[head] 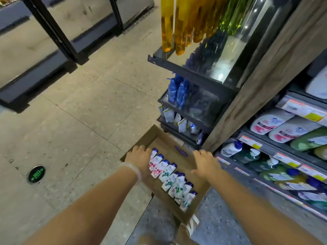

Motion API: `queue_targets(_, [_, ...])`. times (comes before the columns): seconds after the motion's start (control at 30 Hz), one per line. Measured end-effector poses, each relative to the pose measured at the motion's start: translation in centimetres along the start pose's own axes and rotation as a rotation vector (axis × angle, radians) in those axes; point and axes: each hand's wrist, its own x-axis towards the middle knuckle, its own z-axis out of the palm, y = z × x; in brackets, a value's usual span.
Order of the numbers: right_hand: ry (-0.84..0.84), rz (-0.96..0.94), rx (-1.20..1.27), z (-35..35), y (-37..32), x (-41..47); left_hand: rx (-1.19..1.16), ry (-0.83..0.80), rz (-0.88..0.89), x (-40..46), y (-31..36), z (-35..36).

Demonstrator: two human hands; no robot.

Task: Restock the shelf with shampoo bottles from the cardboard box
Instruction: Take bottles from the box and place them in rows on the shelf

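Both hands reach into the cardboard box (184, 216) — left hand (139, 156), fingers loosely spread, holding nothing, touching the far shampoo bottles (169, 175); right hand (205, 163) splayed above the box's right side. Pick an end bottle, grip its body, then lift toward the shelf (265, 174) — right of those fingers.

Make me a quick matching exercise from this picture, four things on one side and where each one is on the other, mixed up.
Things:
1. small shampoo bottles
2. left hand
3. tall yellow bottles
4. green round floor marker

Places:
A. top tier of the end rack
B. set in the floor, far left
C. lying in a row in the cardboard box
D. at the box's left edge

Pairs: 1-C, 2-D, 3-A, 4-B
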Motion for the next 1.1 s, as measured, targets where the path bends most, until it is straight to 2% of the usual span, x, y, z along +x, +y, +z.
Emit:
queue_targets(0.17, [-0.104,0.14,0.117,4.3,-0.2,4.7,0.074,-0.126,0.04,6.6,-3.5,2.1])
queue_targets(0.33, [-0.165,0.364,0.347,11.9,-1.5,10.8,0.17,-0.259,0.149,15.5,-6.1,7.6])
queue_targets(0.43, [-0.219,0.508,0.536,18.7,-2.2,15.6,0.165,-0.351,0.173,20.9,-6.9,13.2])
queue_targets(0.57, [-0.317,0.576,0.66,28.3,-3.1,21.4,0.089,-0.493,0.14,26.6,-6.7,22.4])
queue_targets(0.7, [-0.29,0.677,0.86,37.6,-3.7,26.9,0.008,-0.608,0.174,31.1,-5.0,32.7])
queue_targets(0.87, [-0.181,0.861,1.221,45.4,-4.4,34.3,-0.162,-0.548,0.138,37.2,-0.9,42.6])
queue_targets(0.97, [-0.094,1.003,1.272,48.1,-5.1,37.7,-0.397,-0.418,0.1,40.0,1.1,46.1])
queue_targets(1.03, [-0.002,1.102,1.223,48.7,-5.5,39.1,-0.373,-0.299,0.13,41.1,2.5,47.4])
queue_targets(1.1, [0.041,1.182,1.22,49.0,-5.8,39.9,-0.226,-0.285,0.17,41.8,3.6,47.9])
